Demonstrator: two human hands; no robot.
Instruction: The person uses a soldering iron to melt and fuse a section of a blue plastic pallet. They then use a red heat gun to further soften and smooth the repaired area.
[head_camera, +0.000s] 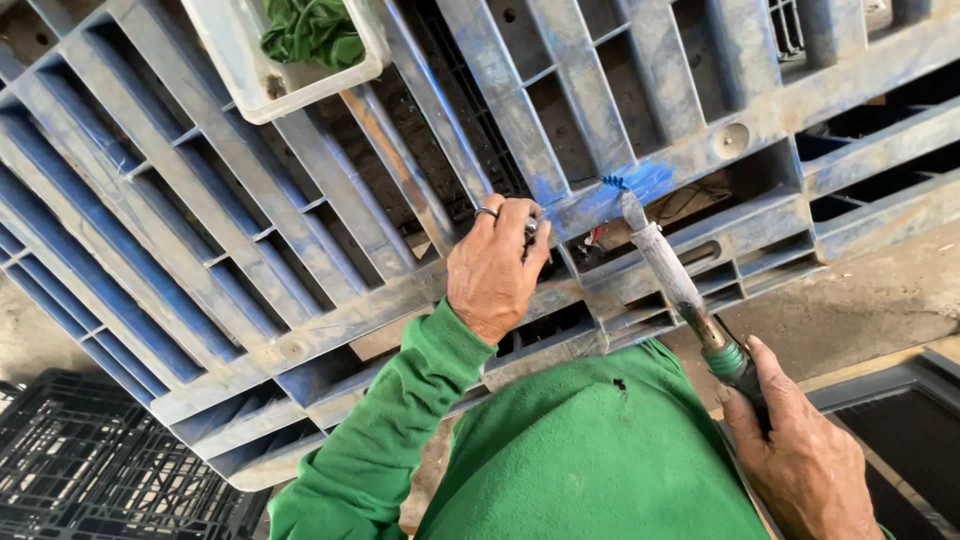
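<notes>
The right hand (805, 455) runs off the bottom edge, its fingers hiding the tool's handle (745, 375). What the left hand (493, 268) pinches is too small to tell. The white tub (262, 85) is cut off at the top.

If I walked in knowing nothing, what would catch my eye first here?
Probably the big worn blue plastic pallet filling most of the view, with a bright blue patch near its middle where the tip of a long tool rests. The right hand grips that tool low at the right, and the left hand, wearing a ring, presses on the pallet beside the patch. A white tub with green cloth sits at the top.
</notes>
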